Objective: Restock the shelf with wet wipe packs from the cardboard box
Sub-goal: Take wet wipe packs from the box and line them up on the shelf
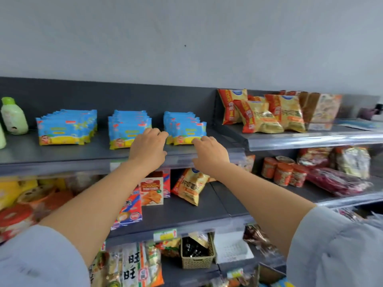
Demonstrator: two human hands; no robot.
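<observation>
Three rows of blue and yellow wet wipe packs stand upright on the top shelf (62,156): a left row (64,127), a middle row (126,126) and a right row (184,127). My left hand (148,147) reaches up between the middle and right rows, fingers curled, touching the front pack of the middle row. My right hand (209,152) touches the lower front of the right row's front pack with its fingertips. Neither hand lifts a pack. A corner of the cardboard box (267,274) shows at the bottom right.
A green-capped lotion bottle (13,116) stands at the shelf's far left. Yellow snack bags (265,112) fill the neighbouring top shelf on the right. Lower shelves hold snack boxes, cups, bags and a small woven basket (196,255).
</observation>
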